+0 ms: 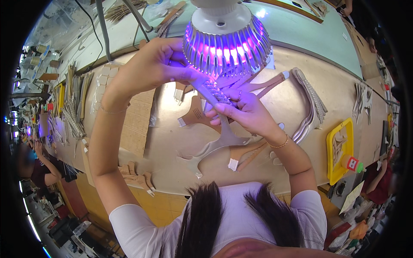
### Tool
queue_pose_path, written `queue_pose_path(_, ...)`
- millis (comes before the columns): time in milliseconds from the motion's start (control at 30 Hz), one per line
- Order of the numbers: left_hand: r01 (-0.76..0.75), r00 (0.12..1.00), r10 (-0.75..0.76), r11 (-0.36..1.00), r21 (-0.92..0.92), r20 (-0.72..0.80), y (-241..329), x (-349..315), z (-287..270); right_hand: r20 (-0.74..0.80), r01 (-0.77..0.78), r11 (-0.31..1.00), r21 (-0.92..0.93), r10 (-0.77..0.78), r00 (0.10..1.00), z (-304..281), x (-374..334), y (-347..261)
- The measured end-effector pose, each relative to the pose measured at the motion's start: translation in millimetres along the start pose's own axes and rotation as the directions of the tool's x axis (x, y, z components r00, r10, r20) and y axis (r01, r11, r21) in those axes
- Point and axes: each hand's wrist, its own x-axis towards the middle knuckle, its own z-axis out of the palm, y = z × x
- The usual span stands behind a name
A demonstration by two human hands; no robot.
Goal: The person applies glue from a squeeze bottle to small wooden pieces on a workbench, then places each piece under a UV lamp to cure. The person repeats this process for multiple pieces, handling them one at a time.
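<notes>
Under a lamp with a ribbed metal housing [226,49] glowing purple, I hold a pale grey leather-like piece [226,135] in both hands. Its upper part is a braided strap [214,91]; the lower part spreads into curved arms over the table. My left hand [150,64] is closed, pinching the strap's upper end close beneath the lamp. With thumb and fingers, my right hand [254,114] grips the strap lower down, at the braid's near end. A flat brown cut piece [195,112] lies behind the hands, partly covered by them.
Brown strips [269,84] and a bundle of strap pieces [310,101] lie to the right. Beyond them are a yellow tray [329,161] and a green-capped bottle [350,163]. On the left lie a cardboard sheet [137,127] and small brown pieces [135,177]. Another person [45,167] sits far left.
</notes>
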Motion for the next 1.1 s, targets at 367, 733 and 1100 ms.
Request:
queue_pose_path(367, -0.039, 0.961, 0.01, 0.995, -0.097, -0.278, -12.6, -8.2, 25.3, -0.016, -0.016, 1.0, -0.01, 0.016, 1.0, 2.1, -4.8, -5.8)
queue_pose_path(733, 0.001, 0.942, -0.085, 0.969, -0.249, -0.325, -12.0, -24.1, 40.4, 0.015, -0.04, 0.993, -0.111, 0.042, 0.999, 8.3, -16.1, -18.4)
queue_pose_path(1100, -0.071, 0.919, -0.008, 0.98, -0.186, -0.393, 18.9, -43.7, 47.6, 0.137, 0.122, 0.88, -0.459, -0.065, 0.988, 34.2, -35.7, -52.5)
